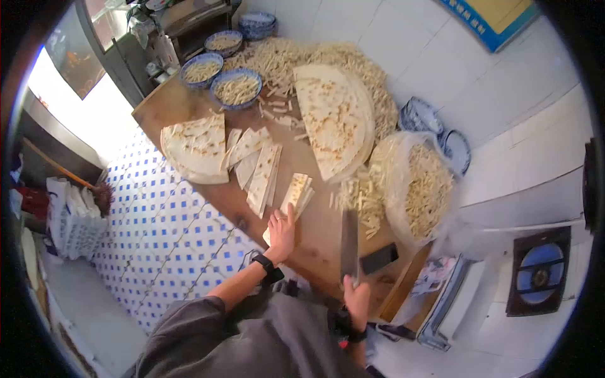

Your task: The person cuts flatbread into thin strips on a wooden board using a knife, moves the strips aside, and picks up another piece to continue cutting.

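The room was a small kitchen with white wall tiles and a floor of blue and white squares. A big wooden table (315,242) filled the middle.

Closest to the person, the right hand (357,297) was closed tight round the handle of a wide knife (349,242). The blade pointed away from the body, over the wood. I could not tell if it touched the wood. The left hand (282,232) lay flat and open, with its fingers spread. It pressed down on the near end of a stack of bread strips (296,192). I think the flat hand kept the stack from sliding. The stack sat just left of the knife and was not touching it. A dark flat block (378,258) lay on the right of the blade.

A bit farther off, long wedges (258,167) of bread lay side by side. A quarter round of flatbread (195,146) sat by the left edge. On the right stood a clear bag (419,186) stuffed with little cut sticks. It was close to the knife, likely so the sticks were easy to drop in.

Behind these lay a half-round stack (331,120) of flatbread. Farthest away, three blue bowls (236,88) held more sticks. A big heap (296,57) of sticks was piled against the wall, out of the way.
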`<act>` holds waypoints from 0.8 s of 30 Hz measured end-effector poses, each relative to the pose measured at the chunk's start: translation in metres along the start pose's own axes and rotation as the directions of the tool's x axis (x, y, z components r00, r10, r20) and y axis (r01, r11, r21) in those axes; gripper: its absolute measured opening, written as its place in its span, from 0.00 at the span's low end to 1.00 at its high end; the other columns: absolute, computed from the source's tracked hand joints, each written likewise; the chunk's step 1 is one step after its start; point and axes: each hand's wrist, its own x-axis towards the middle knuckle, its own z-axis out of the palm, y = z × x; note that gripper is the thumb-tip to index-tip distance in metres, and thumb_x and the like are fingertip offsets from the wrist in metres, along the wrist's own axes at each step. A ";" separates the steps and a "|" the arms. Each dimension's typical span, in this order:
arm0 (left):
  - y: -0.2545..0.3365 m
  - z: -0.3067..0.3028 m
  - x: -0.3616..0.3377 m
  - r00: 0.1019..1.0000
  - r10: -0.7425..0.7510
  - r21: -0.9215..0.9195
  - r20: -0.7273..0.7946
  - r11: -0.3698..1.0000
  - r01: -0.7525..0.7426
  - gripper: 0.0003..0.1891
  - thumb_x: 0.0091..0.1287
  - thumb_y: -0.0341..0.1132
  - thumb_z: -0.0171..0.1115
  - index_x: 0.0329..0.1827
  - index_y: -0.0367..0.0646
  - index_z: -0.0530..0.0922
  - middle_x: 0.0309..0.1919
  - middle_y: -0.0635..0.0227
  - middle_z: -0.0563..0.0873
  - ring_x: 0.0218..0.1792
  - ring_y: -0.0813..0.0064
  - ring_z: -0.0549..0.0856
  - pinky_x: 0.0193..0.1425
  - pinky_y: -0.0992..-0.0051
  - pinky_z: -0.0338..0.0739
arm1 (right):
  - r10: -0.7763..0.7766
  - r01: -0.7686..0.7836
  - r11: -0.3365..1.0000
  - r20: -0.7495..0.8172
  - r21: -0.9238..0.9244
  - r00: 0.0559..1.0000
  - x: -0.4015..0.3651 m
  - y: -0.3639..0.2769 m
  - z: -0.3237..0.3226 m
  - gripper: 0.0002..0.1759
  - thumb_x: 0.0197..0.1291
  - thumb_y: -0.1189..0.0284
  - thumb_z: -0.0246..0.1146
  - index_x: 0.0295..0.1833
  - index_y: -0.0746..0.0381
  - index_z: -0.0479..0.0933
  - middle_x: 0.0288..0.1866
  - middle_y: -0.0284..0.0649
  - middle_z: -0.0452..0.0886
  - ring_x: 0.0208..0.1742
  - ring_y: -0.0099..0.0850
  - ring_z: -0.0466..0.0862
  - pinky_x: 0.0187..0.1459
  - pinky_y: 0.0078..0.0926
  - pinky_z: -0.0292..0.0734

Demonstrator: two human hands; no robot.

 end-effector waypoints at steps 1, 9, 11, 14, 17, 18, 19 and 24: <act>-0.004 -0.005 -0.017 0.999 -0.012 0.029 0.031 1.000 0.011 0.42 0.53 0.18 0.55 0.76 0.38 0.53 0.56 0.39 0.68 0.55 0.43 0.71 0.59 0.52 0.69 | -0.033 0.033 0.999 -0.002 0.002 0.999 0.013 0.016 0.010 0.31 0.61 0.54 0.64 0.23 0.76 0.75 0.18 0.62 0.73 0.26 0.59 0.81 0.29 0.48 0.71; -0.013 -0.025 -0.039 0.991 0.119 0.002 0.068 0.993 -0.120 0.56 0.49 0.41 0.75 0.77 0.33 0.48 0.62 0.40 0.68 0.64 0.44 0.68 0.68 0.54 0.61 | -0.130 0.135 0.991 0.217 -0.011 0.967 0.094 0.012 0.053 0.31 0.63 0.53 0.61 0.24 0.74 0.76 0.20 0.62 0.76 0.26 0.58 0.80 0.26 0.47 0.70; -0.001 -0.022 -0.024 1.000 0.018 -0.049 0.025 0.999 -0.017 0.58 0.49 0.45 0.75 0.77 0.32 0.46 0.61 0.41 0.70 0.64 0.45 0.69 0.69 0.54 0.61 | -0.073 0.075 0.997 0.285 0.003 0.956 0.099 0.014 0.061 0.29 0.63 0.54 0.61 0.25 0.73 0.77 0.21 0.62 0.76 0.27 0.58 0.81 0.26 0.46 0.71; 0.001 -0.011 0.002 0.998 0.040 0.028 0.053 0.999 -0.042 0.53 0.48 0.44 0.77 0.73 0.31 0.54 0.58 0.41 0.73 0.61 0.44 0.72 0.64 0.55 0.69 | -0.107 0.138 0.987 0.315 -0.078 0.943 0.116 0.013 0.070 0.24 0.62 0.57 0.62 0.30 0.72 0.77 0.26 0.60 0.79 0.29 0.57 0.80 0.29 0.47 0.74; 0.004 -0.007 0.007 0.993 0.036 0.052 0.113 0.998 -0.042 0.46 0.48 0.42 0.76 0.67 0.33 0.63 0.57 0.43 0.74 0.60 0.45 0.72 0.63 0.57 0.71 | -0.295 0.321 0.946 0.282 -0.049 0.913 0.124 0.010 0.065 0.23 0.61 0.59 0.63 0.30 0.72 0.77 0.27 0.61 0.79 0.29 0.57 0.81 0.30 0.49 0.75; 0.005 -0.008 0.006 0.994 0.037 0.060 0.108 0.997 -0.044 0.42 0.47 0.41 0.76 0.64 0.33 0.67 0.57 0.44 0.75 0.60 0.45 0.73 0.62 0.57 0.72 | -0.279 0.301 0.953 0.270 -0.040 0.921 0.128 0.013 0.068 0.23 0.61 0.59 0.63 0.30 0.72 0.77 0.27 0.61 0.79 0.29 0.57 0.81 0.30 0.49 0.75; 0.005 -0.009 0.005 0.992 0.054 0.072 0.118 0.995 -0.063 0.42 0.47 0.41 0.76 0.64 0.33 0.67 0.57 0.44 0.75 0.60 0.45 0.73 0.62 0.57 0.72 | -0.303 0.318 0.948 0.299 -0.002 0.905 0.132 0.017 0.075 0.22 0.60 0.60 0.63 0.30 0.72 0.78 0.29 0.61 0.80 0.30 0.57 0.81 0.31 0.49 0.75; 0.011 -0.007 -0.001 0.998 0.016 0.087 0.067 0.996 -0.022 0.34 0.47 0.40 0.76 0.56 0.34 0.72 0.53 0.47 0.77 0.58 0.48 0.75 0.60 0.56 0.74 | -0.284 0.321 0.947 0.438 -0.011 0.853 0.139 0.027 0.067 0.20 0.59 0.62 0.63 0.31 0.72 0.80 0.31 0.62 0.80 0.33 0.57 0.82 0.34 0.50 0.76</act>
